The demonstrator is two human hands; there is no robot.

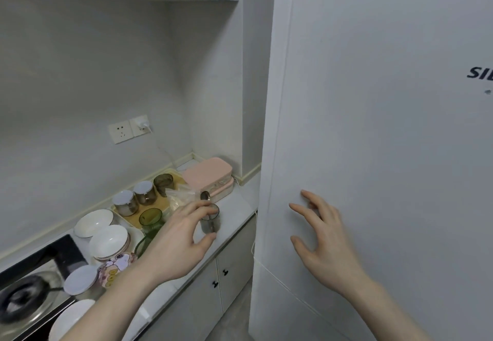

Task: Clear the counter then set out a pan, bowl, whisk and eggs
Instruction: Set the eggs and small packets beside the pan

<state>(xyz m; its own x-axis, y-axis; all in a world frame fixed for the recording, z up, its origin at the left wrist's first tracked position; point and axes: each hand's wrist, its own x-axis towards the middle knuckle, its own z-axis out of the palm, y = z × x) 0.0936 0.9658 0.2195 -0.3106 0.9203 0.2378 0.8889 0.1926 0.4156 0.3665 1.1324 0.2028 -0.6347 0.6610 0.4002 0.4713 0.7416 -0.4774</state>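
The white fridge (pixel 386 154) stands at the table's (pixel 234 207) right end; the right hand (pixel 324 236), fingers spread apart, is at its door; two white bowls (pixel 108 242) sit by the back edge; the left hand (pixel 181 236) grips a small grey glass (pixel 212 223) with a spoon (pixel 205 196) in it near the front edge.

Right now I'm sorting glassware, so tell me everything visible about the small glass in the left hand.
The smoky glass is a small, grey-tinted, see-through tumbler, upright near the counter's front edge. A metal spoon stands inside, its bowl above the rim. The left hand grips it, thumb low, fingers at the rim. Whether it touches the counter is unclear.
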